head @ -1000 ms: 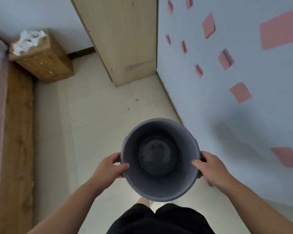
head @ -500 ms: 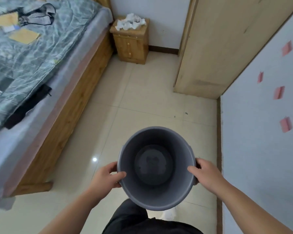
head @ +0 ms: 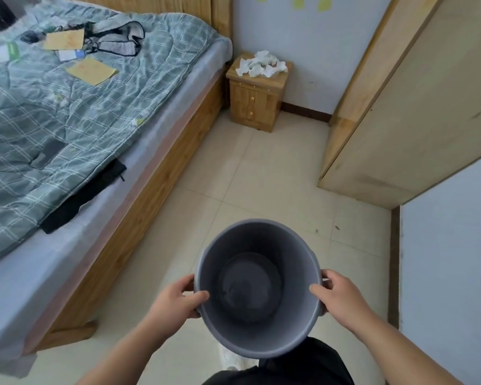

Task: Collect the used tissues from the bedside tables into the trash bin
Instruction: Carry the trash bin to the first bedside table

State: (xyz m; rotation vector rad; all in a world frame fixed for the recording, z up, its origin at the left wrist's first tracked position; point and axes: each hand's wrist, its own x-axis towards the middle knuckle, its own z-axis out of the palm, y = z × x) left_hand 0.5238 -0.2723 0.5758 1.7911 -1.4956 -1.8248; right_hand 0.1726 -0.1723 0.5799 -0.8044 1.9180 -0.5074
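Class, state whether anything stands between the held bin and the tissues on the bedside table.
Nothing visible does: open floor runs from the bin to the bedside table with the tissues; bed and wardrobe flank it.

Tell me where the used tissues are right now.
In the head view, the used tissues lie piled on the wooden bedside table at upper centre, between the bed on the left and the wardrobe on the right.

One camera sits on the person's head. It looks forward and down at the floor (head: 261, 176). The bin (head: 297, 323) is close, low in the middle. The bed (head: 81, 120) is on the left, and the small surface (head: 250, 107) is far ahead.
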